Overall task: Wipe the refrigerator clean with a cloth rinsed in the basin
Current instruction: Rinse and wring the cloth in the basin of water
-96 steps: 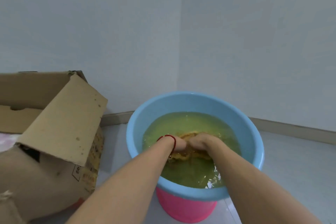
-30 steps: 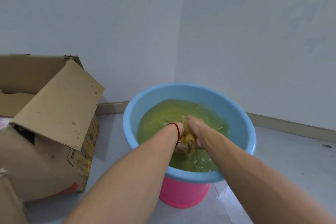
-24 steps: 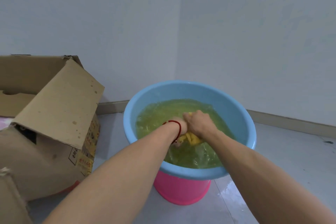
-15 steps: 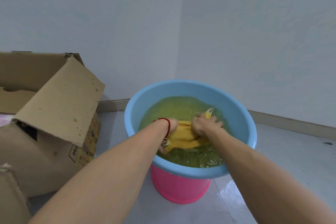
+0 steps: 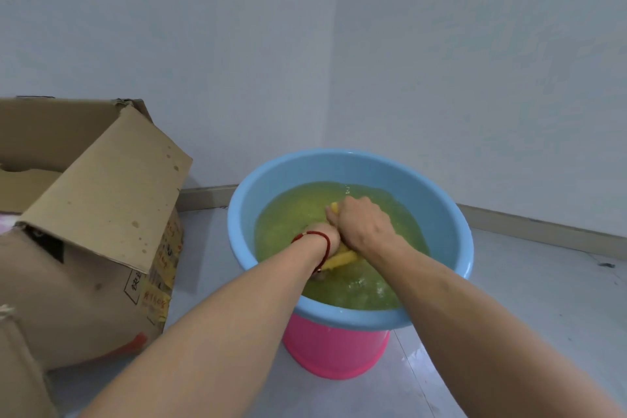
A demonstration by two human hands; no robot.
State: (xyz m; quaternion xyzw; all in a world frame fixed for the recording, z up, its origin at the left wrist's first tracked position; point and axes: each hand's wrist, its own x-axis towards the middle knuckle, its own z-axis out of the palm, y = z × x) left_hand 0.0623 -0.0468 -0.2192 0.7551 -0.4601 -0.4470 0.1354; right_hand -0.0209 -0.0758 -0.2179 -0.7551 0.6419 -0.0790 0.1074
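Water, greenish yellow and foaming at the near side, fills the light-blue basin, which sits on a pink tub on the grey floor near the room's corner. I see both of my bare forearms reaching in from the near edge and meeting over the middle of the basin. My right hand is closed in a fist around the far part of the yellow cloth, with a small tip of the cloth poking out past the knuckles on the far side. My left hand, a red string bracelet at its wrist, grips the cloth right next to the right hand, touching it; its fingers are mostly hidden under the right hand and the cloth. The bunched cloth shows between and just below the two hands, at the water's surface. On the left stands an open cardboard box, one stained flap folded outward toward the basin, with printed labels on its side. Wet patches shine on the floor to the right of the pink tub.
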